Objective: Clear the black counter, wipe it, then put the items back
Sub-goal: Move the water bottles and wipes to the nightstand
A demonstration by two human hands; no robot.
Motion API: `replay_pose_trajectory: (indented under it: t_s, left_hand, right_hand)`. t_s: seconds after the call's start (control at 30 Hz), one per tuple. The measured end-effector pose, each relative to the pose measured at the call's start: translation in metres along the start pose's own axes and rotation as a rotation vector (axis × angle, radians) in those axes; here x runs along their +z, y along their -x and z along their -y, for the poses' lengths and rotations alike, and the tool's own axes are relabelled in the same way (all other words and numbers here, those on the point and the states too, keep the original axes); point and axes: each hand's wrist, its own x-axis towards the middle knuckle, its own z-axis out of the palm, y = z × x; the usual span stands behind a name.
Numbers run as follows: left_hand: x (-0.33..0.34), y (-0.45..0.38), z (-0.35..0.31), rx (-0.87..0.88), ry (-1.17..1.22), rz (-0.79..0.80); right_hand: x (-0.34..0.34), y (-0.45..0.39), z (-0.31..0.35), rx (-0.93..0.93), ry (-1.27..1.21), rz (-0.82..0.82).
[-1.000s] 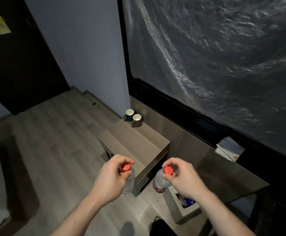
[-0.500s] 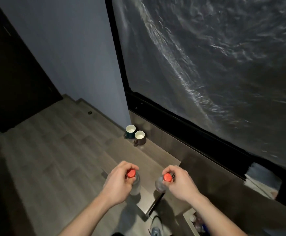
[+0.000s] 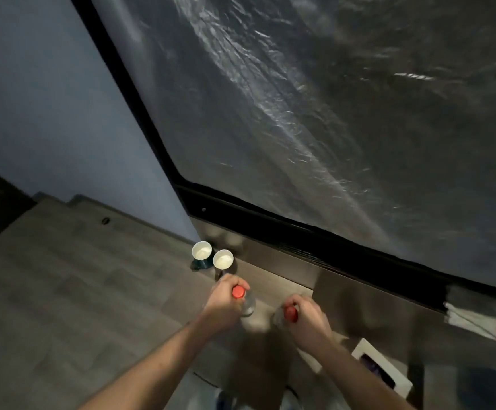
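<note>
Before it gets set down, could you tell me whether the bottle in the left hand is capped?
Capped: a red cap sits on the bottle gripped by the left hand.

Both forearms are bare right up to the bottom edge of the view, with no sleeve behind the fingers; the left hand (image 3: 224, 303) and the right hand (image 3: 307, 319) wear no glove, ring, watch or band; no markings show on either wrist.
</note>
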Motion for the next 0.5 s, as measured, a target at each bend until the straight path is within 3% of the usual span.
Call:
replay_pose_trajectory:
  t_s: [0.2,0.33,0.5]
  left_hand:
    - [0.014,-0.085,0.029,0.135,0.011,-0.044]
    - [0.015,-0.130,0.047,0.053,-0.056,0.085]
    - [0.021,-0.166,0.067,0.046,-0.117,0.135]
  right_hand:
    - [0.038,-0.066,0.009,0.106,-0.006,-0.106]
    - [0.062,-0.106,0.020,0.146,-0.087,-0.146]
    - [0.083,-0.142,0.033,0.205,-0.088,-0.116]
